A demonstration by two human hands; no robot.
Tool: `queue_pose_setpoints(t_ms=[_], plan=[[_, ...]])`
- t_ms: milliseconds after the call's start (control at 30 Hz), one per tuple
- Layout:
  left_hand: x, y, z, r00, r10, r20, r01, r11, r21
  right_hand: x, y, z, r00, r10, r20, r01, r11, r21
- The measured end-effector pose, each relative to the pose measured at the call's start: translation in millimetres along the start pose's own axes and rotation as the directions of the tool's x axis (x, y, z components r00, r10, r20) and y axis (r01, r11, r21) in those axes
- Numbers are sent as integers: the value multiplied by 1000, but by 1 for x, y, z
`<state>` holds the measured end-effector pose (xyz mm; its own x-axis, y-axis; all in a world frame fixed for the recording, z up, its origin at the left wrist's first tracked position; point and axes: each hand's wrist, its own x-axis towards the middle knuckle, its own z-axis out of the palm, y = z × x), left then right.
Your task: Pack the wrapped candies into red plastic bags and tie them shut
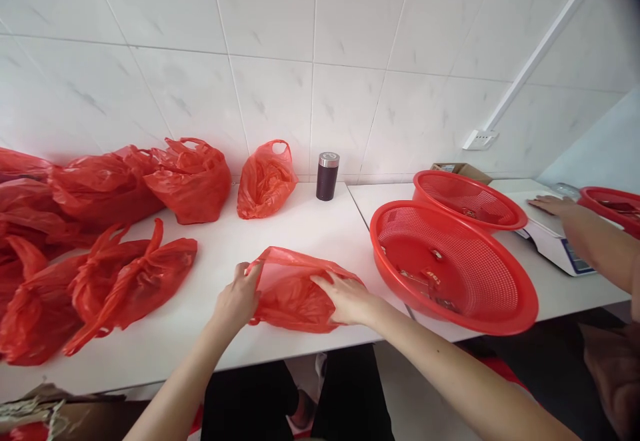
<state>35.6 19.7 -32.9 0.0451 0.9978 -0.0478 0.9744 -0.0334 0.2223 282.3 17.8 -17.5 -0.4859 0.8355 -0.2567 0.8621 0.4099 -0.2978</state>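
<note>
A red plastic bag (295, 301) lies on the white table in front of me, its mouth spread and facing me. My left hand (241, 294) pinches the bag's rim at its left side. At the right side, my right hand (345, 299) reaches over the opening with fingers spread, resting against the plastic. What the bag holds, if anything, cannot be made out through the crumpled film. Just right of it stands a red perforated basket (480, 274) with a few small items at the bottom.
Several filled red bags (135, 281) crowd the left. Another red bag (267, 181) and a dark tumbler (327, 177) stand near the wall. Behind the near basket sits a second red basket (470, 194). A co-worker's hand (553, 205) is over a white scale (555, 244) at right.
</note>
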Motion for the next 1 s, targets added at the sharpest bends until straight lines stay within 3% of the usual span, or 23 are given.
queue_pose_setpoints(t_ms=[100,167,267,333,400,500,533,600,700,833,1000], plan=[[3,-7,-8,998,27,54,-23,997,-67,-11,2,-10,994,24,106,-33,997,75],[3,-6,-15,995,74,63,-63,984,-165,-29,-7,-30,997,-36,63,26,986,163],[-2,-3,-24,990,132,40,-105,910,-402,-66,-6,-72,989,-96,-109,129,926,356],[-8,-4,-27,988,150,31,-110,838,-534,-89,22,-98,969,63,-239,35,922,385],[-15,-7,-27,987,155,37,-103,796,-597,-104,69,-113,919,293,-263,-210,930,302],[-23,-13,-22,988,150,46,-85,757,-648,-114,144,-107,822,569,19,-566,815,126],[-25,-14,-19,988,146,43,-82,747,-660,-114,161,-99,791,605,93,-611,788,78],[-29,-17,-13,992,125,31,-73,740,-669,-110,176,-81,778,602,180,-617,786,37],[-38,-15,-6,998,51,24,-24,769,-639,-97,167,-60,838,527,138,-536,844,29],[-47,-6,1,999,-20,38,38,830,-557,-68,152,-57,922,386,-4,-386,922,-7],[-49,3,9,997,-61,54,81,814,-576,-25,164,-70,912,410,-4,-410,912,26]])
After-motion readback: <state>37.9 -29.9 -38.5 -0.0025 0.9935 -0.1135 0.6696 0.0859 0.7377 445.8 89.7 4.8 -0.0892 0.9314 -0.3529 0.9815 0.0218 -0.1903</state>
